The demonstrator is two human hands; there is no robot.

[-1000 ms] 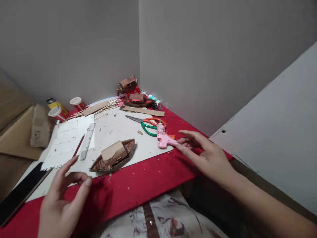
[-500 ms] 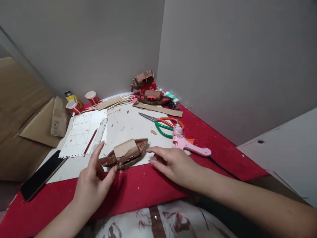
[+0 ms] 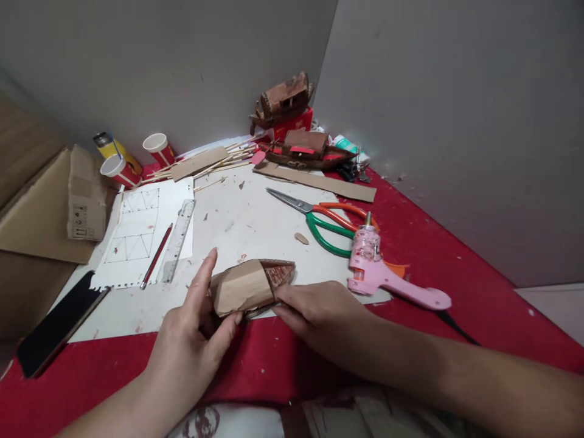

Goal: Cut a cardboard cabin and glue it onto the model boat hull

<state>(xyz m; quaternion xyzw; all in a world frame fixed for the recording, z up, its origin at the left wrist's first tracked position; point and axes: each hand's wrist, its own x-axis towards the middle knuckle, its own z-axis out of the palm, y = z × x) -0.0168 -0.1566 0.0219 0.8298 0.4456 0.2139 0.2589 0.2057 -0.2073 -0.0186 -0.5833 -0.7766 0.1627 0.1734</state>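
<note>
A small cardboard model boat with a plain tan roof lies at the near edge of the white sheet. My left hand grips its left end, the thumb against the near side and the index finger raised. That end of the hull is hidden behind my fingers. At the other end, my right hand has its thumb and fingers closed on the near side of the hull, close to the pointed tip. Just beyond the boat is a small tan cardboard scrap.
Right of the boat lie scissors and a pink glue gun. A ruler, pencil and phone are on the left. Behind are paper cups, sticks, a cardboard strip and two finished-looking boats.
My right hand has come onto the boat's right end, where there was a gap before. The boat has turned, showing more of its roof. My view has shifted closer.
</note>
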